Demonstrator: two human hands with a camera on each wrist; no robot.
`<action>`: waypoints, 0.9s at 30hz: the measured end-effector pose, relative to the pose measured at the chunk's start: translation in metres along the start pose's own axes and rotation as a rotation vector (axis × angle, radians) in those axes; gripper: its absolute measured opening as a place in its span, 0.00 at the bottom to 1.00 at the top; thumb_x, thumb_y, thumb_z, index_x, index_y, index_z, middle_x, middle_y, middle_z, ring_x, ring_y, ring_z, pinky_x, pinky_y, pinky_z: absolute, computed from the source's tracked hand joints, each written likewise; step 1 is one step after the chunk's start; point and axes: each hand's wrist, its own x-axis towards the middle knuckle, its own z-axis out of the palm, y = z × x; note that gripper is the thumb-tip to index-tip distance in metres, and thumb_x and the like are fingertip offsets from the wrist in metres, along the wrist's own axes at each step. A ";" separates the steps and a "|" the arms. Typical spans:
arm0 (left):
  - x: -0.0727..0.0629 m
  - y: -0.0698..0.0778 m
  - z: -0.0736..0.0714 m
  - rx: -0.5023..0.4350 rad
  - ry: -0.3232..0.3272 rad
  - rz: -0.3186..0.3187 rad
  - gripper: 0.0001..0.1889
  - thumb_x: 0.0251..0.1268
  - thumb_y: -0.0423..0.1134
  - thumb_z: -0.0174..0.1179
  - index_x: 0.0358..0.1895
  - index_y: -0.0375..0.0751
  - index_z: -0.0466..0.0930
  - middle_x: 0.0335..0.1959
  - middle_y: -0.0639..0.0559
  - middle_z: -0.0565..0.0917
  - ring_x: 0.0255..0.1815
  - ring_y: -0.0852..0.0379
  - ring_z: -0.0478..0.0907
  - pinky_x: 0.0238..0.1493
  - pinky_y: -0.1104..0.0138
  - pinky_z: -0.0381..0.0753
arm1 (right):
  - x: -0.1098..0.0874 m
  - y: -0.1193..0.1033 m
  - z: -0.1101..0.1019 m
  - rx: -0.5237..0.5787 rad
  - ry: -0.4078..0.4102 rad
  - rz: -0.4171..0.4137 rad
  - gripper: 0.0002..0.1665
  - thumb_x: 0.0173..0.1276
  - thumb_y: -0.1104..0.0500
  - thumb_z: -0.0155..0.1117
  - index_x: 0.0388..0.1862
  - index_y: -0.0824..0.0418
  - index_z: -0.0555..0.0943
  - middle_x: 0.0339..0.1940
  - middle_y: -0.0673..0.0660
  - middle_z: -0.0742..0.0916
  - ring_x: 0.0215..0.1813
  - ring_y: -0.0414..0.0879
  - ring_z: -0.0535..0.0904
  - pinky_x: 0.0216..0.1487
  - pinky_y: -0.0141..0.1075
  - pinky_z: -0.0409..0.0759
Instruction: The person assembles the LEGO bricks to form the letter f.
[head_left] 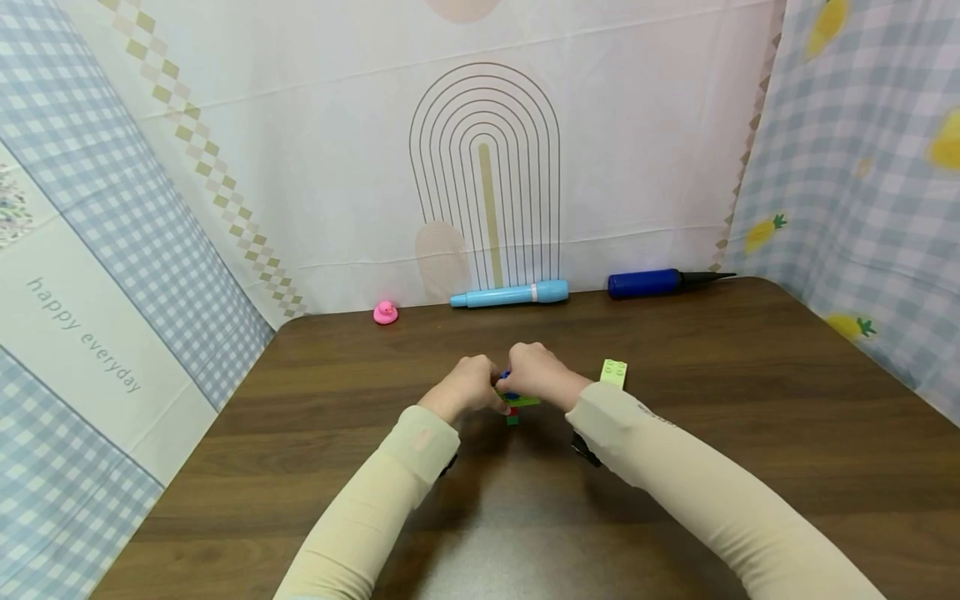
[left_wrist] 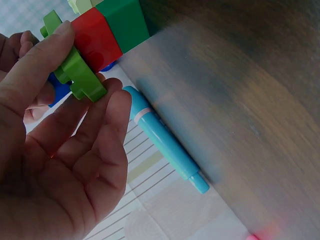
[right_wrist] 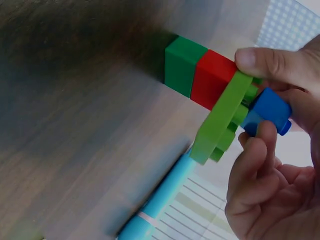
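Nearest are two cream sleeves, reaching in from left and right over a brown wooden table. Between the hands, near the middle of the table, is a small upright stack of toy blocks. At its bottom is a dark green block, with a red block on top of it. A longer light green block lies across the red one, and a blue block sits on its studded side. I cannot tell whether the blue one is fully seated.

The left hand has its fingers curled in, pinching the light green block, with the thumb on the near side and fingertips on the far side. The right hand has its fingers bent close together, gripping the blue block.

Right of the stack and a little farther, a pale green block lies partly behind the right sleeve. Along the far edge, from left to right, are a pink duck, a light blue tube with a white band, and a dark blue tube with a tapered black tip. Behind them hangs a patterned white cloth.
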 end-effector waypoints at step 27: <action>-0.002 0.001 -0.001 -0.025 -0.003 -0.012 0.10 0.36 0.39 0.71 0.25 0.42 0.81 0.20 0.57 0.78 0.26 0.59 0.72 0.29 0.68 0.72 | 0.001 0.000 -0.020 -0.056 -0.292 -0.167 0.07 0.58 0.60 0.60 0.28 0.63 0.80 0.21 0.51 0.79 0.23 0.41 0.70 0.25 0.31 0.69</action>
